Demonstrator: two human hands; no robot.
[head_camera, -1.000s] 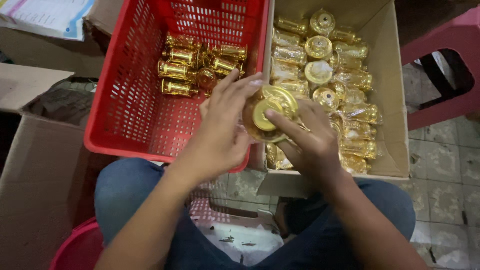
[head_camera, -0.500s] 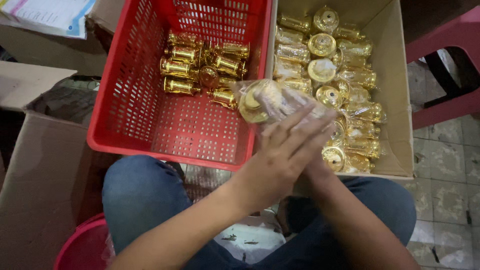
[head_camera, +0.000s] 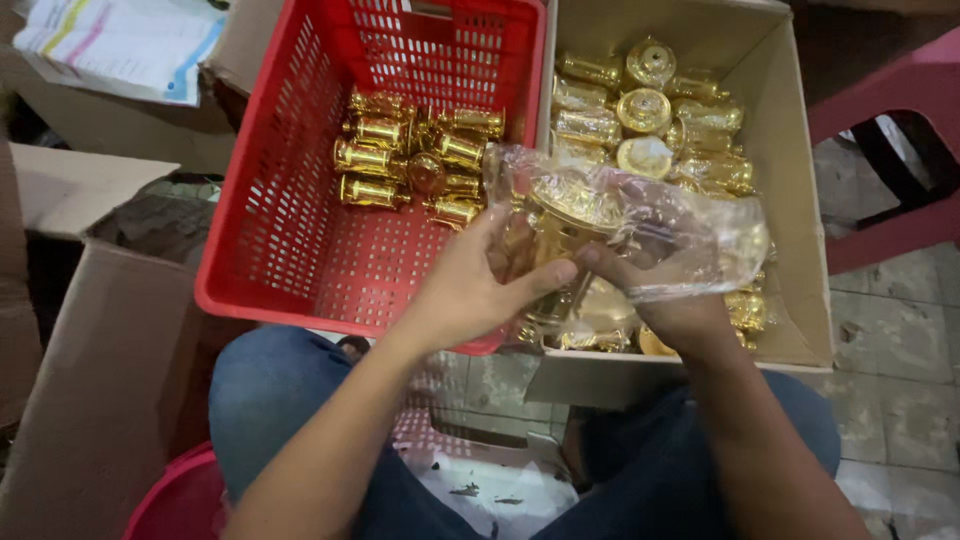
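My left hand (head_camera: 478, 285) and my right hand (head_camera: 668, 305) together hold a shiny gold metal cup (head_camera: 560, 230) wrapped in a clear plastic bag (head_camera: 690, 235), above the gap between two containers. The left hand grips the cup's side; the right hand's fingers pinch the cup and the bag from the right. Under my left hand a red plastic basket (head_camera: 290, 230) holds several unwrapped gold cups (head_camera: 415, 165). Under my right hand a cardboard box (head_camera: 800, 260) holds several gold cups in plastic wraps (head_camera: 650, 110).
An open cardboard box (head_camera: 90, 330) stands at the left, with papers (head_camera: 120, 40) above it. A red plastic stool (head_camera: 890, 130) is at the right on a tiled floor. My blue-trousered knees (head_camera: 280, 400) sit under the containers; a red tub rim (head_camera: 175, 500) shows lower left.
The wrapped cup has been lifted and turned on its side between both hands, and the clear bag now spreads out to the right. The view has shifted slightly.
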